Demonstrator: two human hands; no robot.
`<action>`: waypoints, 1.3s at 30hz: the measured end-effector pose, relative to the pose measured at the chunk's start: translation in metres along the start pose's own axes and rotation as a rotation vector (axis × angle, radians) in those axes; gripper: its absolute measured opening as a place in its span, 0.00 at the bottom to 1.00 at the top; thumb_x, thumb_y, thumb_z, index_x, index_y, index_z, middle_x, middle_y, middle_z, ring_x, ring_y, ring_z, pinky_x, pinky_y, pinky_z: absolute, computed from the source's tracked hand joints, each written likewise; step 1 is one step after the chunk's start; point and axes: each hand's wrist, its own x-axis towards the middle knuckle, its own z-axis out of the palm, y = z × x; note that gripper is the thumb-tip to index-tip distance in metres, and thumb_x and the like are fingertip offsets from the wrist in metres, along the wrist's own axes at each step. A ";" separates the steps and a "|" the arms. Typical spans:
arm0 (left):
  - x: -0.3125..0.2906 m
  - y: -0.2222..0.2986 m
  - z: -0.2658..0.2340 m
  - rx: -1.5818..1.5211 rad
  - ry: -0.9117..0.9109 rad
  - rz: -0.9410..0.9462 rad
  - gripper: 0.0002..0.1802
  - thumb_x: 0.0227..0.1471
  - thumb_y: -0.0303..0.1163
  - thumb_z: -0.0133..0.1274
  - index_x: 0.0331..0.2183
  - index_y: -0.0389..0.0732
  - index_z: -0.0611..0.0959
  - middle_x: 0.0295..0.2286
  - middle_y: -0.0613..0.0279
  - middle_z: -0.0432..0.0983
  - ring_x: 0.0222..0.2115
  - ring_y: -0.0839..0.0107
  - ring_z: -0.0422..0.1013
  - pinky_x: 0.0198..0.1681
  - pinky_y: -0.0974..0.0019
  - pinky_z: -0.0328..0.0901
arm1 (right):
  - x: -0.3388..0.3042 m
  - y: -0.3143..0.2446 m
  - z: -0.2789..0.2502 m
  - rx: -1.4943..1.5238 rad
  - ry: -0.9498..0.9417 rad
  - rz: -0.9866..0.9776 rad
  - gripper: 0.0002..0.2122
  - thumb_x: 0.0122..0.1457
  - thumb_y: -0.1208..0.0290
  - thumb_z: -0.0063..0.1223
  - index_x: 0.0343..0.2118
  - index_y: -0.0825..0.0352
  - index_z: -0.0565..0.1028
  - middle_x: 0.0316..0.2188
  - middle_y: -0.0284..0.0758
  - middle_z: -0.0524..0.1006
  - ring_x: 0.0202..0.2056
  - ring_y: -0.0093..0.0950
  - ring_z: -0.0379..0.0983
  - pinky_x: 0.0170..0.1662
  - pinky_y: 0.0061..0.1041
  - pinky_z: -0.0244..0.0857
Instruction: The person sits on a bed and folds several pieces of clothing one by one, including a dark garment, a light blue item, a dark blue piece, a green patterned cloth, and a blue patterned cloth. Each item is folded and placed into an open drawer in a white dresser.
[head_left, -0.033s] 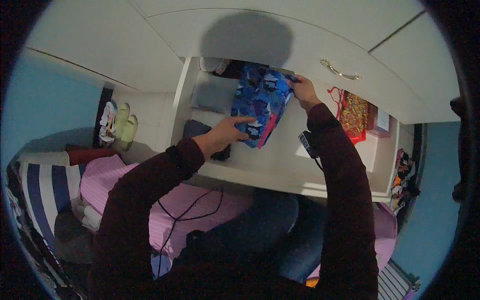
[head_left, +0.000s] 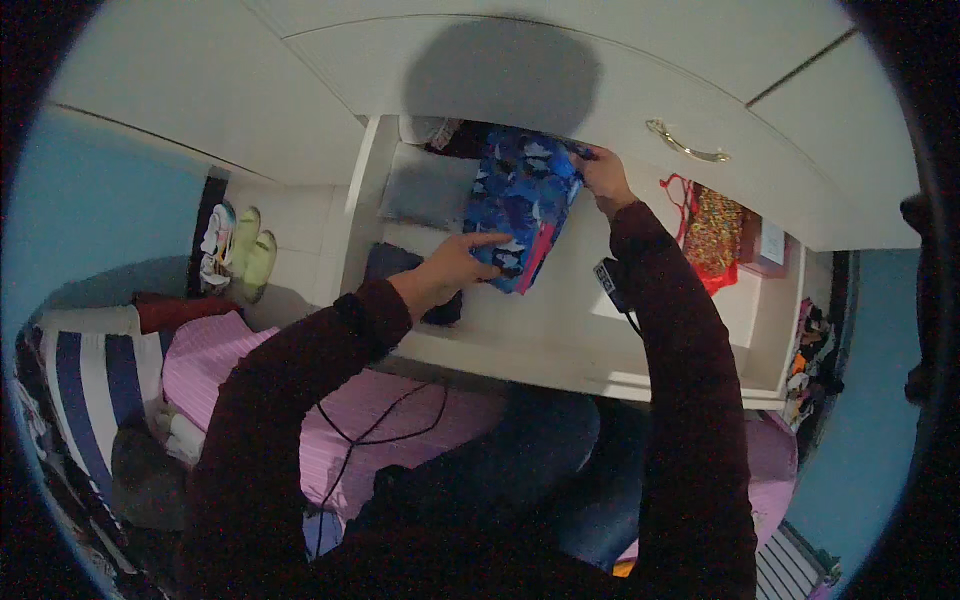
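A folded blue camouflage-print cloth garment (head_left: 525,185) with a pink strip along its lower right edge lies tilted over a pulled-out white drawer (head_left: 500,362). My left hand (head_left: 455,270) holds its lower left edge. One finger and the thumb stretch across the top, while the other fingers are hidden. At the far right corner, my right hand (head_left: 605,178) pinches the cloth. Beside the garment sit a folded grey cloth (head_left: 430,185) and a dark navy cloth (head_left: 392,258), partly behind my left hand.
The drawer's right end holds a red-and-gold sequined pouch (head_left: 712,235) and a box (head_left: 768,248). Above is a drawer front with a metal handle (head_left: 688,142). Green slippers (head_left: 258,262) stand on the floor at left. A black cable (head_left: 375,435) crosses the pink striped fabric (head_left: 410,405) below.
The view has shifted very slightly. Both hands keep the same hold on the blue garment, and nothing else has visibly moved.
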 end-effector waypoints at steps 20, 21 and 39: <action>-0.156 -0.119 0.081 1.541 -0.125 0.287 0.34 0.47 0.34 0.45 0.56 0.39 0.57 0.58 0.47 0.44 0.59 0.51 0.45 0.53 0.43 0.51 | -0.250 0.023 0.074 -0.775 -0.156 -0.145 0.20 0.51 0.59 0.52 0.41 0.70 0.72 0.36 0.46 0.75 0.40 0.39 0.72 0.43 0.31 0.64; -0.150 -0.121 0.079 1.621 -0.036 0.440 0.35 0.45 0.34 0.47 0.56 0.40 0.57 0.57 0.46 0.47 0.56 0.50 0.49 0.52 0.45 0.53 | -0.252 0.015 0.073 -0.841 -0.184 -0.147 0.20 0.51 0.60 0.52 0.41 0.70 0.72 0.37 0.46 0.75 0.40 0.39 0.72 0.42 0.31 0.65; -0.208 -0.259 0.083 2.338 -0.328 0.430 0.39 0.51 0.38 0.46 0.58 0.34 0.48 0.51 0.37 0.56 0.50 0.46 0.59 0.55 0.57 0.54 | -1.068 -0.075 0.014 -0.588 0.804 0.547 0.13 0.53 0.68 0.53 0.41 0.67 0.70 0.37 0.43 0.71 0.37 0.36 0.73 0.40 0.29 0.66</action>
